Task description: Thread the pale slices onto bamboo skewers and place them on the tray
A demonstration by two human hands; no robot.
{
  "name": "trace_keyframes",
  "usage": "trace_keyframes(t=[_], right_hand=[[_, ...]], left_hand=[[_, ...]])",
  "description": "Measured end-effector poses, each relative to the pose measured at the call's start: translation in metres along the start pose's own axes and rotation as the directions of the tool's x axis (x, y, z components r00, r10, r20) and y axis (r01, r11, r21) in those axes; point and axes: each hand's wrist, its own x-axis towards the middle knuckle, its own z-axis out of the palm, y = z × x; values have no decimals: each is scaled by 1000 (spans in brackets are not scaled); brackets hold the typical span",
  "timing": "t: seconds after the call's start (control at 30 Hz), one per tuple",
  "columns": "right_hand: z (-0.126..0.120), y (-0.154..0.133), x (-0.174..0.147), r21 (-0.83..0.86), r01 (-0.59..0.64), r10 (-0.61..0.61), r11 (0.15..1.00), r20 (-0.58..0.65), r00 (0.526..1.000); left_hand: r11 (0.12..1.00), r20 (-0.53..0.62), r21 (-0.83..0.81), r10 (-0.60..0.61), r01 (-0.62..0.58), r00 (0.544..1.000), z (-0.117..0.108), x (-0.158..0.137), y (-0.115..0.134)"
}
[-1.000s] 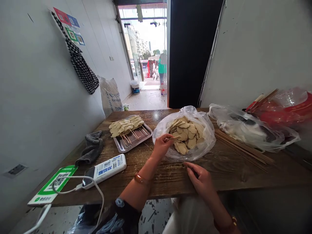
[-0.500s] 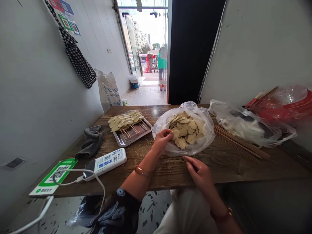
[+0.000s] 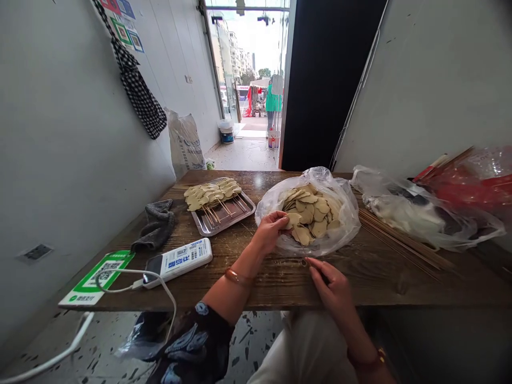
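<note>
My left hand (image 3: 272, 230) pinches a thin, pale tan slice (image 3: 293, 220) at the near left side of an open clear plastic bag (image 3: 347, 229). Inside the bag lies a heap of similar flat slices (image 3: 316, 205); their exact kind is unclear. My right hand (image 3: 330, 282) is just in front of the bag, above the table's near edge, thumb and forefinger drawn together. Whatever it may hold is too small to make out. Left of the bag, a metal tray (image 3: 216, 228) carries skewered slices (image 3: 212, 193), their thin sticks pointing toward me.
Loose bamboo skewers (image 3: 404, 242) lie on the wooden table (image 3: 260, 293), right of the bag, beside crumpled plastic bags (image 3: 424, 213). At left are a grey cloth (image 3: 154, 229), a white power bank (image 3: 186, 261) with a cable, and a green QR-code card (image 3: 96, 277).
The whole view has shifted slightly, so things appear a little farther right. Both hands keep nearly the same pose, and the slice stays in my left fingers.
</note>
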Motion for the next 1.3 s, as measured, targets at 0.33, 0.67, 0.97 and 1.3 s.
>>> trace_keyframes(t=[0.33, 0.67, 0.97, 1.3], right_hand=[[1, -2, 2, 2, -9, 9, 1000, -22, 1000], [0, -6, 4, 34, -13, 14, 999, -30, 999], [0, -8, 5, 39, -9, 11, 999, -39, 999], [0, -7, 7, 47, -13, 16, 999, -65, 998]], left_hand=[[1000, 24, 23, 4, -5, 1000, 5, -1, -3], [973, 7, 211, 89, -89, 996, 4, 0, 0], [899, 22, 403, 176, -170, 984, 2, 4, -2], [875, 136, 464, 86, -140, 987, 9, -2, -4]])
